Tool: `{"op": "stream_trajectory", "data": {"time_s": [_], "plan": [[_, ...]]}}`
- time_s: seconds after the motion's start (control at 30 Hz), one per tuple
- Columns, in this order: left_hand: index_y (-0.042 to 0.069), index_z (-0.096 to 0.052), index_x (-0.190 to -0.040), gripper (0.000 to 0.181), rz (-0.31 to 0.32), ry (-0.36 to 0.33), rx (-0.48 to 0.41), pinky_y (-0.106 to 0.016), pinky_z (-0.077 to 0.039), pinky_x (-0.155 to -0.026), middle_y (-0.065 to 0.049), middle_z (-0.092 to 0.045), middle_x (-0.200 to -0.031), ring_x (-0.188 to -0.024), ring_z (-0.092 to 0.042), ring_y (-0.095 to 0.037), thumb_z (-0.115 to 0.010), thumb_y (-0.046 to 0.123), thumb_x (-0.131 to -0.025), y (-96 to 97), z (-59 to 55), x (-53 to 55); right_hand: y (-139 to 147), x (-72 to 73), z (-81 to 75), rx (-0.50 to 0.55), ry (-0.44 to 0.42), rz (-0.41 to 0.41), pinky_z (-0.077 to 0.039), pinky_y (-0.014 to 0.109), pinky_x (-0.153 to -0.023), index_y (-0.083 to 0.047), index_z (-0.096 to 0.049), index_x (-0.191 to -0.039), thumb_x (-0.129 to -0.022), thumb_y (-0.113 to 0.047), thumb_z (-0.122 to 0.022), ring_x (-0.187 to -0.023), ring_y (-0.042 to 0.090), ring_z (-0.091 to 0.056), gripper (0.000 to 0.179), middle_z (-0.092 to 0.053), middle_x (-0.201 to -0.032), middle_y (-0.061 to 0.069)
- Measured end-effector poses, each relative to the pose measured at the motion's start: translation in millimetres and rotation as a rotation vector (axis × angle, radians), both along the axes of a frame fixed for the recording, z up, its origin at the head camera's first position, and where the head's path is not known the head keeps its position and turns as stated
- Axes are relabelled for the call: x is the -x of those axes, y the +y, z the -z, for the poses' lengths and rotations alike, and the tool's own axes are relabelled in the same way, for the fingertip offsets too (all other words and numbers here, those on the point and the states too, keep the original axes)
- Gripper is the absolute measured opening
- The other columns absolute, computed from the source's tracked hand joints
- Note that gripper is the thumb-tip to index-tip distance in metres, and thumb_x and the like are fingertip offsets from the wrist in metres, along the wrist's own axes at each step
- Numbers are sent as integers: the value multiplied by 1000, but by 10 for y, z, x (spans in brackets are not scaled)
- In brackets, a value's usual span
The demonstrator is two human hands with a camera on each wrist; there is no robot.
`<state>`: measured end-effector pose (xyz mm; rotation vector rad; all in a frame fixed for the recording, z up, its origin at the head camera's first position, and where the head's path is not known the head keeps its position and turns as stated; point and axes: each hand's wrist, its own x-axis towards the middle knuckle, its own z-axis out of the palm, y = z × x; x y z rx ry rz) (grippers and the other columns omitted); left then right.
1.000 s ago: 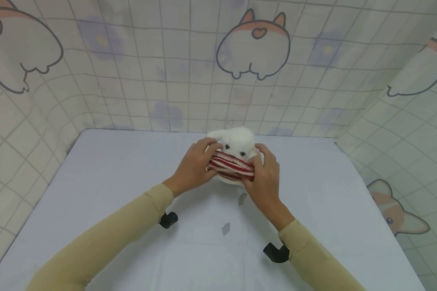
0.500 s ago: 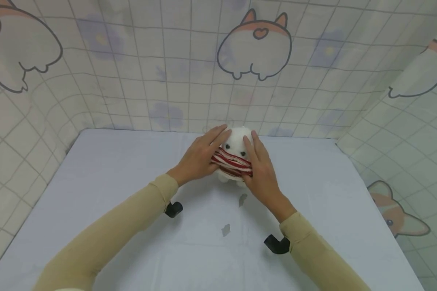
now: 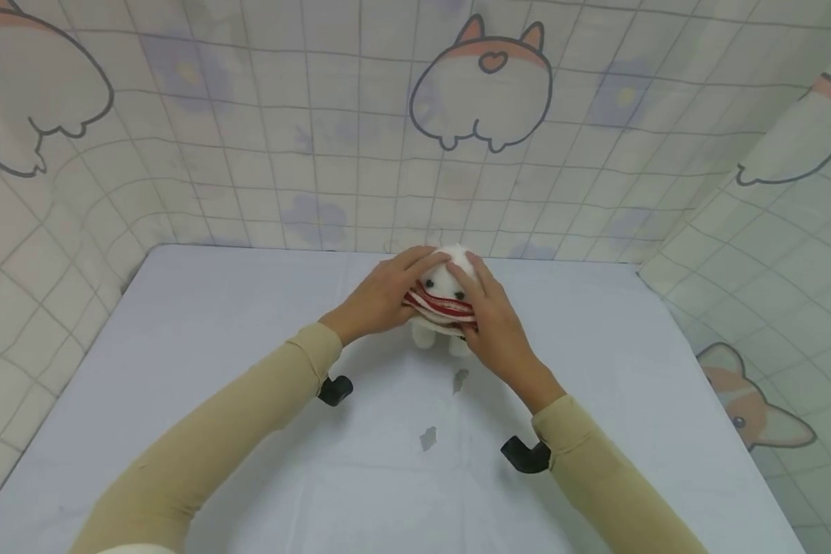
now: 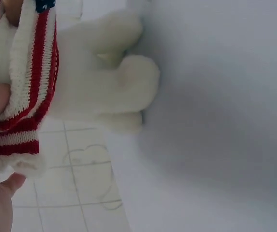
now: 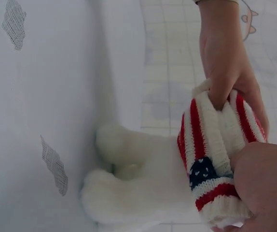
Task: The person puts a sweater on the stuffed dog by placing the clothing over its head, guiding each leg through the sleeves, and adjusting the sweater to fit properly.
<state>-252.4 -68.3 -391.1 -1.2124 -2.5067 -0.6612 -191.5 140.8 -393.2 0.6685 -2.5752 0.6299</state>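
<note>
A white plush animal (image 3: 445,285) with dark eyes stands on its legs near the table's back edge. A knitted sweater (image 3: 445,309), striped red and white, is bunched around it just below the eyes. The right wrist view shows a navy patch with white marks on that sweater (image 5: 194,128). My left hand (image 3: 382,296) holds the sweater from the left, its thumb at the knit opening and its fingers over the head. From the right, my right hand (image 3: 500,327) grips the other side, fingers also across the head. The plush legs (image 4: 129,87) show bare below. The ears are hidden.
The white table (image 3: 249,308) carries two small grey patches, one being a nearer patch (image 3: 428,438). Patterned curtain (image 3: 360,154) stands close behind the toy and along both sides. Black wrist devices show under the cuffs, such as the right one (image 3: 526,455).
Both hands' fingers have moved up and inward over the toy's head, hiding its ear. The toy's legs now show below the sweater. Both thumbs stay at the knit.
</note>
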Motion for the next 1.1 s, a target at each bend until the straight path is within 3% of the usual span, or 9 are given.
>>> {"op": "stream_trajectory", "data": {"time_s": [0.37,0.5,0.7,0.8,0.9,1.1], "plan": [[20,-40,-143,69,-23,-116,-23,-52,-47,-98,-6,-46,-144,-128,-52,-26,-65,-5,-83,23,-3,-31,51,64,37,122,-83,-8,-45,49,-105,-17,-45,-139,-80,16,-59,-134,32,-44,69,-36,-150,13],[19,-38,-142,71,-35,-86,-2,-49,-48,-99,-5,-45,-144,-124,-54,-26,-69,-3,-82,48,25,-27,79,90,81,104,-67,-16,-45,49,-104,-19,-42,-141,-80,15,-61,-134,33,-44,72,-35,-150,12],[17,-37,-144,73,-53,24,48,-44,-48,-101,-6,-45,-144,-119,-57,-28,-73,4,-82,72,88,-17,142,130,183,39,32,-20,-45,48,-105,-20,-39,-143,-80,11,-68,-134,33,-45,76,-36,-150,13],[17,-39,-143,72,-58,23,40,-43,-48,-101,-7,-47,-143,-119,-58,-29,-74,2,-81,74,95,8,177,146,162,41,39,-53,-48,48,-101,-19,-41,-143,-81,12,-67,-130,34,-49,74,-39,-148,14],[17,-42,-142,71,-55,-71,-2,-41,-47,-104,-6,-50,-141,-122,-56,-28,-72,-3,-81,68,98,52,227,165,112,74,-45,-96,-47,49,-101,-21,-43,-143,-82,13,-64,-131,33,-48,73,-40,-148,12],[17,-54,-131,54,-25,-370,-207,-40,-44,-106,-3,-56,-135,-127,-52,-22,-64,-6,-83,59,87,137,317,229,12,259,-254,-129,-43,50,-105,-20,-58,-134,-85,11,-52,-132,29,-48,58,-52,-140,8]]}}
